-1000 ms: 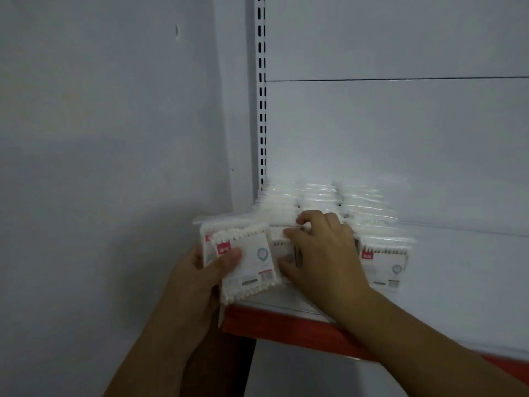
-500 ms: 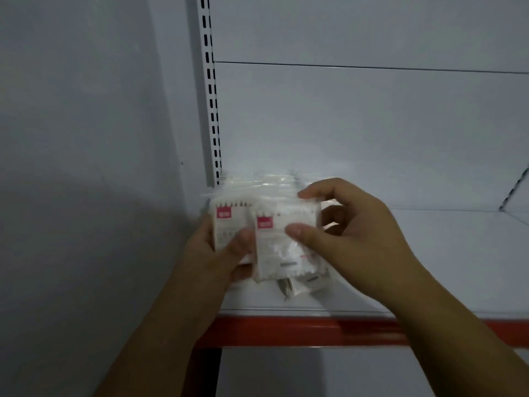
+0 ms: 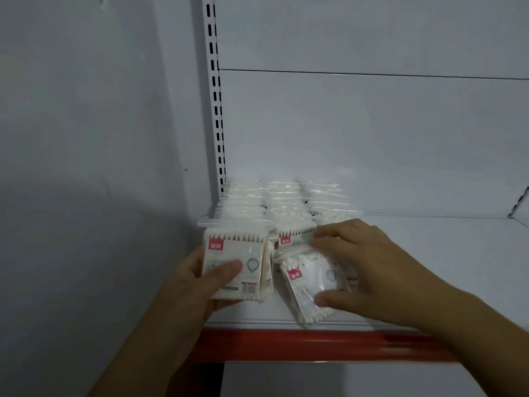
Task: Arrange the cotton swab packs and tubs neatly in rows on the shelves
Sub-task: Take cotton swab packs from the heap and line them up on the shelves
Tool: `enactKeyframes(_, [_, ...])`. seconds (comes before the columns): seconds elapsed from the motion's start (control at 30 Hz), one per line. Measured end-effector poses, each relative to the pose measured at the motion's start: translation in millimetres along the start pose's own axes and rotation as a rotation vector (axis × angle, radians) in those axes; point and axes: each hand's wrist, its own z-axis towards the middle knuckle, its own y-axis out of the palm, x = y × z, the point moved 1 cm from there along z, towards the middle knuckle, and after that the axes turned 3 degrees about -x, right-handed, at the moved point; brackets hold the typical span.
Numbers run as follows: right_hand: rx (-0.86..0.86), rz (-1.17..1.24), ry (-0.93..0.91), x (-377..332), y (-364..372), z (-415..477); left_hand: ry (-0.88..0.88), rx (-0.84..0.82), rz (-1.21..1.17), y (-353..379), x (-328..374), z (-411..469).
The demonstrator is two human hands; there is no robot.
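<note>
**shelfnoob:** so where were the swab packs sitting in that shot?

**aisle9:** mostly bunched at the centre of the frame, on the white shelf [image 3: 429, 253]. Three rows of packs [image 3: 286, 202] ran back toward the rear panel, right next to the slotted upright [image 3: 216, 110]. Too blurry to count them, honestly.

**shelfnoob:** and the hands?

**aisle9:** The left hand [image 3: 197, 282] gripped the upright pack [image 3: 234, 265] at the front of the leftmost row, thumb across its label and fingers hidden behind. Looked like another pack or two pressed against its back, couldn't tell how many. The right hand [image 3: 378, 270] pinched the tilted pack [image 3: 309, 285] just to the right of it, thumb on the lower edge and fingers curled over the top. That one leaned crooked, its bottom corner near the shelf's red front edge [image 3: 315, 345].
</note>
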Motion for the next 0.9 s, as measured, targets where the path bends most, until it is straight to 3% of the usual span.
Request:
enactKeyframes(0.1, [-0.019,-0.097,-0.066,-2,6,5,-0.005,0.021,0.093,-2,-1,3])
enactKeyframes(0.4, [0.215,-0.126,-0.001,-4,30,14,0.047,0.029,0.300,-4,3,2])
enactKeyframes(0.63, [0.281,-0.204,-0.001,-10,28,4,-0.002,-0.048,0.036,-4,7,-2])
enactKeyframes(0.7, [0.349,-0.008,0.018,-17,12,2,0.030,-0.076,-0.025,4,12,1])
enactKeyframes(0.8, [0.283,0.640,0.121,-33,-23,1,0.068,-0.191,0.059,41,20,2])
enactKeyframes(0.9, [0.335,0.803,0.154,-28,-44,-2,0.185,-0.313,0.320,74,25,1])
